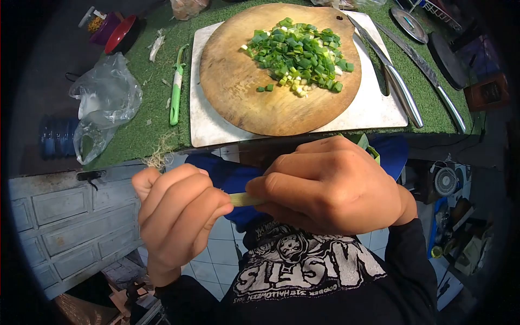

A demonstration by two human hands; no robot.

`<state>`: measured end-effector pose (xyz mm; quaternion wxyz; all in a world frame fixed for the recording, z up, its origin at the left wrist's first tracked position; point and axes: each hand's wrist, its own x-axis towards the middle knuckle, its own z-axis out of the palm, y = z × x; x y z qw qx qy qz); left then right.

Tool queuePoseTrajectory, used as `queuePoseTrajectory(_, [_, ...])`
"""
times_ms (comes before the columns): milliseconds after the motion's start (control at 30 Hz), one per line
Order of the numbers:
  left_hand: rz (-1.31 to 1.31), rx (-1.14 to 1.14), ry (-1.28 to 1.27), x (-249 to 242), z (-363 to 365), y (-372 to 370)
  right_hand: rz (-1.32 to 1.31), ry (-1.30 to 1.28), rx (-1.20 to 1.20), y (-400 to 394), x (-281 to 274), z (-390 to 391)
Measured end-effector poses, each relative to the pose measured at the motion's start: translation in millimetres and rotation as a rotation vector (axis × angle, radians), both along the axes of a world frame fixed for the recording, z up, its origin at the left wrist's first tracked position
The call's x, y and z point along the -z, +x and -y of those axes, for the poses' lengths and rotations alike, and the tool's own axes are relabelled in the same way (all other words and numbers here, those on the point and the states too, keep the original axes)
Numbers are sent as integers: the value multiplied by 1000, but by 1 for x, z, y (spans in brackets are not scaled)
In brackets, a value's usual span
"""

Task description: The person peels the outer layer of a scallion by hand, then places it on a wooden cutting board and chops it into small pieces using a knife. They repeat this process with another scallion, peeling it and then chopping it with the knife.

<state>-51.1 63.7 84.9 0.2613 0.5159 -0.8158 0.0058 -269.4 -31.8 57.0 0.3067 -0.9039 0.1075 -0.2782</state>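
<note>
Head view: a pale green onion stalk (245, 199) is being pinched between both hands — left hand (176, 216) and right hand (330, 184) curled tight on it — below the round wooden board (233, 92) bearing chopped greens (298, 54).

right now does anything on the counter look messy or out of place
Mostly tidy. A few chopped green onion bits lie apart from the main pile on the round wooden board. Root trimmings hang at the edge of the green mat, and a crumpled plastic bag lies at its left edge.
</note>
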Motion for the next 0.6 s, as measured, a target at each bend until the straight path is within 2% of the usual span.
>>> queuePoseTrajectory(133, [-56, -7, -7, 7, 1, -4, -32, 95, 37, 0, -2, -1])
queuePoseTrajectory(267, [29, 12, -54, 5, -4, -6, 19, 269, 7, -2, -3, -2])
queuePoseTrajectory(367, [58, -11, -116, -5, -4, 4, -114, 168, 15, -16, -3, 6])
queuePoseTrajectory(600, [59, 81, 0, -9, -2, -2, 12, 204, -32, -19, 13, 0])
